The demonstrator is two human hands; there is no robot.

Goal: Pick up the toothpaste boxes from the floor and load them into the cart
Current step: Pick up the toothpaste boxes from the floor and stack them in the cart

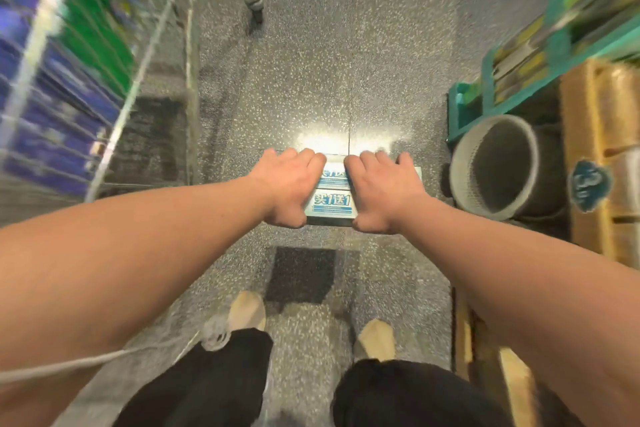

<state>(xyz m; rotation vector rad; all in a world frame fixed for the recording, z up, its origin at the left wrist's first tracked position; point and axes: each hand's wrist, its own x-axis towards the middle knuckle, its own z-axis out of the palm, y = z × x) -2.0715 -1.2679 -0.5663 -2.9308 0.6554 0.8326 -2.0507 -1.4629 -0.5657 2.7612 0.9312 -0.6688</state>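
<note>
A stack of white and blue toothpaste boxes [331, 203] is held above the speckled floor, its shadow lying on the floor below it. My left hand [289, 184] grips the stack's left end, fingers curled over the far edge and thumb at the near edge. My right hand [382, 189] grips the right end the same way. The wire cart [162, 55] stands at the left, blurred, with blue and green packs [62, 80] inside it.
A teal shelf [502, 80] with goods runs along the right, above a round grey basket [498, 166] lying on its side and yellowish wrapped packs [609, 156]. My shoes [247, 310] and dark trousers are below the boxes. A cart wheel [255, 7] sits far ahead.
</note>
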